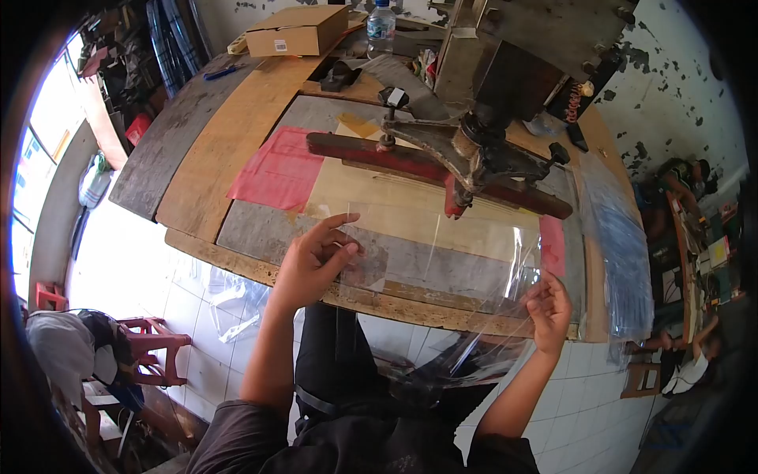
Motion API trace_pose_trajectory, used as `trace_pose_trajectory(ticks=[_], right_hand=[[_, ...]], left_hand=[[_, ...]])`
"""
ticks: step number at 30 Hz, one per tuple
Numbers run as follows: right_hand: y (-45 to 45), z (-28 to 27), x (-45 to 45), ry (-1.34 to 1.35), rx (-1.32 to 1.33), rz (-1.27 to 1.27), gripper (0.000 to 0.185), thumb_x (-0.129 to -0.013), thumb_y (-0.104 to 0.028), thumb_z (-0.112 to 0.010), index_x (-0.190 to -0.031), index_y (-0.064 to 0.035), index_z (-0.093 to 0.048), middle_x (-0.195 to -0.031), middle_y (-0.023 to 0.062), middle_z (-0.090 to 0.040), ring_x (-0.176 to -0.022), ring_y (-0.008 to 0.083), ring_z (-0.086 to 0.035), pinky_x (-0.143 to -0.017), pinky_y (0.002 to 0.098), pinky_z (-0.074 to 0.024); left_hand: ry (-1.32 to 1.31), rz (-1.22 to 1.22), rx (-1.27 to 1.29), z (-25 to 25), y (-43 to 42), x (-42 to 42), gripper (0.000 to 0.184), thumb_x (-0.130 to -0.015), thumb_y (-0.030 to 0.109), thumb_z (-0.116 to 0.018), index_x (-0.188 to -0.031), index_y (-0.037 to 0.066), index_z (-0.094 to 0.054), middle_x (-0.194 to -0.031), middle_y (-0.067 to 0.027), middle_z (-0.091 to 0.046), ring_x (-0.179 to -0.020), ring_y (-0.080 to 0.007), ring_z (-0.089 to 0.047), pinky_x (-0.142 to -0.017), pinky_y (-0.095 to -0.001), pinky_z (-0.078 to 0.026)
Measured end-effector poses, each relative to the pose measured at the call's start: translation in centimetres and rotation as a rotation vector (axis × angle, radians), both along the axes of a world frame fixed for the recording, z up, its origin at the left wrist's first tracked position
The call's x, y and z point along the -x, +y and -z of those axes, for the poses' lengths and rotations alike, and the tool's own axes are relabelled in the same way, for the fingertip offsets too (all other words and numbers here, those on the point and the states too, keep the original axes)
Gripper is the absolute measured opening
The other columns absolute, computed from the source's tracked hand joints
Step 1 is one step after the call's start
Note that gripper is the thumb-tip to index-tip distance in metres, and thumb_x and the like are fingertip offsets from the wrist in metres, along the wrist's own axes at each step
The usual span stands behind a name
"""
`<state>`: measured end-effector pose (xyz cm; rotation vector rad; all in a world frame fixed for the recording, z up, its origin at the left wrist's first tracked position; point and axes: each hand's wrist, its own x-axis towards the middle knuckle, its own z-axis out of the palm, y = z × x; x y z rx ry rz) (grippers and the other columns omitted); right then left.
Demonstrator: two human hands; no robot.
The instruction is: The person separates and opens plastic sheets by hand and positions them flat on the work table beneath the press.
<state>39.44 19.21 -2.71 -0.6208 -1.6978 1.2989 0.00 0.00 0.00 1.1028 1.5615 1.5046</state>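
Note:
A clear plastic sheet (474, 257) stretches between my two hands over the front of the press bed, its lower part hanging past the table edge. My left hand (312, 265) pinches its left side between thumb and fingers, with the index finger reaching out along the top. At the right side, the fingers of my right hand (550, 312) are closed on the sheet's edge. Just beyond stands a press with a long dark red bar (513, 193) above a cream-coloured sheet (355, 187). Pink sheets (278, 168) flank the cream one on both sides.
A stack of clear plastic sheets (620, 253) lies at the table's right. Behind are a cardboard box (296, 33), a water bottle (380, 35) and a blue pen (220, 73). A red stool (154, 347) stands lower left. Other people sit left and right.

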Motion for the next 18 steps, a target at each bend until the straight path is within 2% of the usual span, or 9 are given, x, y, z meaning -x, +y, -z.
trace_pose_trajectory(ticks=[3, 6, 9, 13, 15, 18], right_hand=[[-0.9, 0.4, 1.1, -0.02, 0.008, 0.01, 0.061, -0.09, -0.011, -0.084, -0.143, 0.0039, -0.058, -0.101, 0.0065, -0.066, -0.095, 0.0149, -0.063, -0.087, 0.0297, -0.0544], [-0.8, 0.1, 1.4, -0.008, 0.028, 0.014, 0.06, -0.091, -0.009, -0.083, -0.143, 0.0055, -0.058, -0.101, 0.0068, -0.065, -0.095, 0.0143, -0.063, -0.086, 0.0289, -0.0538], [-0.5, 0.1, 1.0, -0.016, 0.018, 0.001, 0.059, -0.091, -0.007, -0.082, -0.143, 0.0067, -0.058, -0.101, 0.0071, -0.065, -0.095, 0.014, -0.062, -0.087, 0.0288, -0.0537], [-0.5, -0.1, 1.0, -0.027, 0.013, 0.008, 0.058, -0.091, -0.005, -0.082, -0.143, 0.0063, -0.058, -0.102, 0.0069, -0.065, -0.096, 0.0142, -0.062, -0.087, 0.0286, -0.053], [-0.5, -0.2, 1.0, -0.031, 0.005, 0.011, 0.059, -0.09, -0.005, -0.082, -0.143, 0.006, -0.058, -0.102, 0.0068, -0.065, -0.096, 0.0143, -0.062, -0.088, 0.0287, -0.0528], [-0.4, -0.3, 0.9, -0.058, 0.003, 0.02, 0.059, -0.09, -0.005, -0.083, -0.142, 0.0054, -0.059, -0.102, 0.0064, -0.066, -0.096, 0.0142, -0.062, -0.088, 0.029, -0.0521]], left_hand=[[-0.046, -0.056, -0.015, -0.1, -0.5, 0.7, 0.043, -0.102, 0.002, -0.065, -0.145, 0.0, -0.056, -0.099, -0.0072, -0.073, -0.099, -0.0121, -0.073, -0.084, -0.0264, -0.057], [-0.058, -0.16, -0.112, 0.7, -0.6, 1.4, 0.043, -0.101, 0.002, -0.067, -0.143, 0.0, -0.058, -0.092, -0.0006, -0.069, -0.084, -0.005, -0.062, -0.076, -0.0215, -0.05], [-0.048, -0.174, -0.179, 1.4, -0.5, 1.3, 0.042, -0.102, 0.003, -0.067, -0.143, 0.0, -0.058, -0.092, 0.0001, -0.069, -0.081, -0.004, -0.06, -0.074, -0.0201, -0.047], [-0.084, -0.212, -0.189, 1.5, -0.4, 1.0, 0.042, -0.102, 0.004, -0.068, -0.143, 0.0, -0.058, -0.092, 0.0001, -0.069, -0.081, -0.0035, -0.059, -0.073, -0.0198, -0.047], [-0.055, -0.218, -0.19, 1.7, -0.3, 1.2, 0.045, -0.103, 0.004, -0.062, -0.145, -0.004, -0.051, -0.09, -0.0055, -0.07, -0.077, -0.0071, -0.063, -0.069, -0.021, -0.048], [-0.081, -0.215, -0.164, 1.5, -0.3, 1.3, 0.044, -0.103, 0.005, -0.062, -0.145, -0.003, -0.051, -0.09, -0.0079, -0.072, -0.075, -0.0077, -0.064, -0.065, -0.0207, -0.048]])
